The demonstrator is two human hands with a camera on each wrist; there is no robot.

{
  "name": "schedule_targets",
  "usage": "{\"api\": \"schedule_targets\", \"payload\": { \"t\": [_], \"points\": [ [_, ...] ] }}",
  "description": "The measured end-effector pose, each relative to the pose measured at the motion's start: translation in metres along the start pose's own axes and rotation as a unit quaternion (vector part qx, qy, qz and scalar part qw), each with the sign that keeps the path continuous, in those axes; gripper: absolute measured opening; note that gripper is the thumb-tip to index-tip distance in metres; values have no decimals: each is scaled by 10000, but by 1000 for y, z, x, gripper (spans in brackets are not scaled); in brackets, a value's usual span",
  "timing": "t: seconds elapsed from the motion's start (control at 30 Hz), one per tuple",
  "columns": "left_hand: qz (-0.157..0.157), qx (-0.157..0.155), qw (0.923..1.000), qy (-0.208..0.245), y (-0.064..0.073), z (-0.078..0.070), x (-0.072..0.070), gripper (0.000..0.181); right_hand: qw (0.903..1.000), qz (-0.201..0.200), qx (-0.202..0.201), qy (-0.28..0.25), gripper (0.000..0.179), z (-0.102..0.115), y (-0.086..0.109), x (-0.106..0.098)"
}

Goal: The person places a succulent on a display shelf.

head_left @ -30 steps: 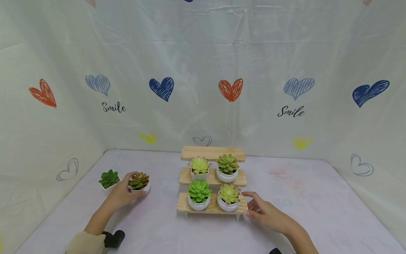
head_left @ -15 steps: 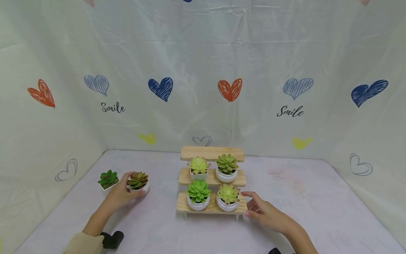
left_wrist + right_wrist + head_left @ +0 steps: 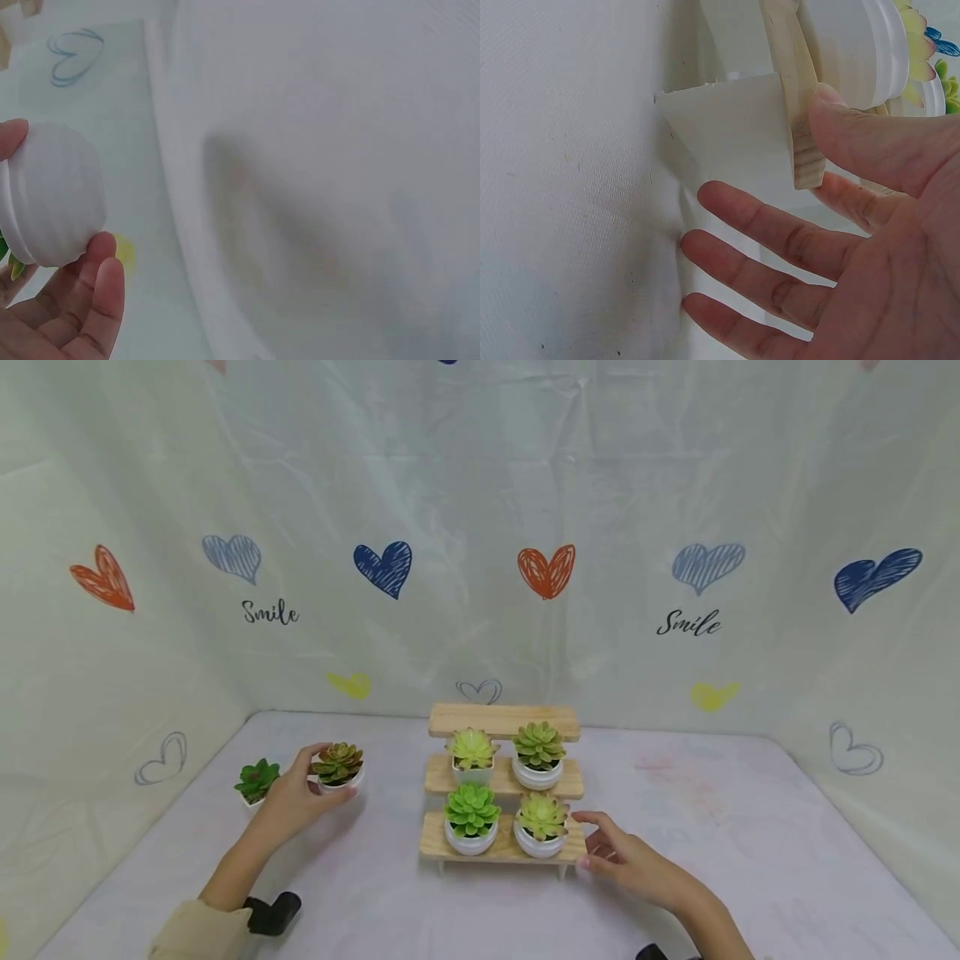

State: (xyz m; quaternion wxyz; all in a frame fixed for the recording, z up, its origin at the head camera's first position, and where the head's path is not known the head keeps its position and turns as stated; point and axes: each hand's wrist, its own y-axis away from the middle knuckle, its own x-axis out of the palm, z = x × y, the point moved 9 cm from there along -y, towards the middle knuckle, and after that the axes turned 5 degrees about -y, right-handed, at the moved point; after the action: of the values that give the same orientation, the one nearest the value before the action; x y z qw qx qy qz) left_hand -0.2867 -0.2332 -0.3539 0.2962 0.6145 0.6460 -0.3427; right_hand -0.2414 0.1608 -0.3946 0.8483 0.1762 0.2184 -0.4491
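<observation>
My left hand [image 3: 294,802] grips a white round pot [image 3: 60,195] by its sides, thumb opposite fingers. A reddish-green succulent [image 3: 337,763] grows in it, and in the left wrist view the pot is up off the table. Beside that hand stands a dark green succulent [image 3: 258,777] in a white square pot, partly covered by the hand. My right hand [image 3: 630,867] pinches the right end of the lowest plank [image 3: 804,154] of a three-tier wooden plant stand [image 3: 502,722] between thumb and index finger; its other fingers are spread.
Two potted succulents stand on the lowest tier, a bright green one [image 3: 471,810] and a pink-tipped one [image 3: 542,817]. The middle tier bears a pale one [image 3: 472,750] and a green one [image 3: 538,747]. A curtain [image 3: 465,485] with printed hearts hangs behind the white-covered table [image 3: 712,802].
My left hand has raised the reddish-green succulent in its pot and shifted it slightly right and away from me. The right hand stays at the stand's end.
</observation>
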Motion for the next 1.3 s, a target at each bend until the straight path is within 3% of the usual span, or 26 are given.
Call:
{"api": "schedule_targets", "payload": {
  "t": [0.23,0.47,0.7,1.07,1.3],
  "points": [
    [-276,422,9986,178,-3,-33,-9,82,9998,-4,-181,65,61,3,1,0],
    [-384,904,9948,271,-7,-78,-16,84,9999,-29,-83,86,61,2,0,-1],
    [-399,1168,9915,411,-15,-120,-19,83,9999,-18,-64,81,61,2,0,-1],
    [-27,1428,9877,642,-29,-169,-12,84,10000,34,-38,64,61,0,-1,0],
    [381,1395,9866,757,-42,-190,0,84,10000,0,20,54,62,-2,0,0]
  ]
}}
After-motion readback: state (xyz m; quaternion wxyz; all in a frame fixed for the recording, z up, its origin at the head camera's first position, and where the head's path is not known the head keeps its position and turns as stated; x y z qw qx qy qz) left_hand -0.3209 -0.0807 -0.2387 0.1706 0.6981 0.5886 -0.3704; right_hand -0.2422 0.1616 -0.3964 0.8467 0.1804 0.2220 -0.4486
